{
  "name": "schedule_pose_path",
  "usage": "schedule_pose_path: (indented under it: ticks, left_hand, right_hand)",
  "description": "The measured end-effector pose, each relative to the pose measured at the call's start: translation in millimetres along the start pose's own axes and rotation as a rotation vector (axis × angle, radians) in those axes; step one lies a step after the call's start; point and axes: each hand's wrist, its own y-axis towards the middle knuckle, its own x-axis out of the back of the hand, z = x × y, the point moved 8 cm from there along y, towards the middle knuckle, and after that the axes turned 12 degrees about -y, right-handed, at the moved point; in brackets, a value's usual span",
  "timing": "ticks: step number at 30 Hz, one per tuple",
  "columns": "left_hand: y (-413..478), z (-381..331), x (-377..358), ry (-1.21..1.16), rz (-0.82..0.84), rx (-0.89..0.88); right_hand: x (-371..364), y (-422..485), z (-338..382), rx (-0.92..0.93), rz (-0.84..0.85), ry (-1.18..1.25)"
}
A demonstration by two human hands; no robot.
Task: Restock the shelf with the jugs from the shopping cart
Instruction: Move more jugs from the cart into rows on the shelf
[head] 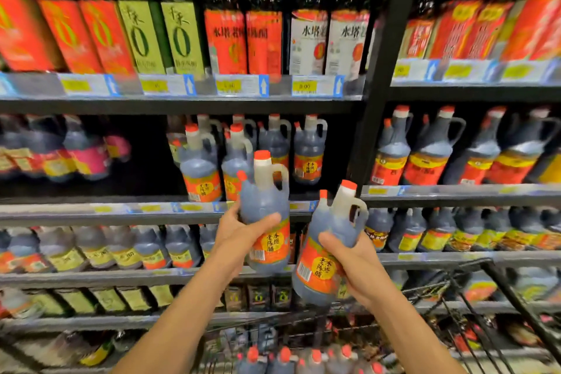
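Observation:
My left hand (239, 229) grips a dark vinegar jug (267, 203) with an orange cap and orange label, held upright in front of the middle shelf (121, 209). My right hand (353, 261) grips a second, matching jug (326, 240), tilted to the right and lower. On that shelf stand several of the same jugs (202, 167), with a dark gap to their left. More orange-capped jugs (315, 358) sit in the wire shopping cart (473, 291) at the bottom.
Tall bottles (224, 24) fill the top shelf above price tags. A black upright post (379, 100) divides the shelving. Handled jugs of another brand (431, 152) stand right of it. Lower shelves hold rows of smaller jugs (121, 249).

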Motion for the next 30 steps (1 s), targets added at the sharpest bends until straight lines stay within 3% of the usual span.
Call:
schedule_pose_path:
  ticks: [8, 13, 21, 26, 30]
  left_hand:
    - [46.8, -57.2, -38.6, 0.292, -0.008, -0.354]
    - [67.1, -63.5, -57.2, 0.407, -0.019, -0.47]
    - [87.3, -38.7, -60.2, 0.468, -0.199, -0.428]
    - [105.5, -21.2, -57.2, 0.542, -0.289, -0.315]
    - [110.1, -19.5, -60.4, 0.572, -0.284, -0.339]
  right_hand:
    - [9.1, 6.9, 8.3, 0.04, -0.018, -0.005]
    - [15.7, 7.9, 2.8, 0.016, -0.034, -0.044]
    - [20.9, 8.0, -2.0, 0.002, -0.037, -0.069]
    - [24.5, 8.5, -4.4, -0.012, -0.032, -0.062]
    - [27.7, 9.1, -5.7, -0.024, -0.026, -0.06]
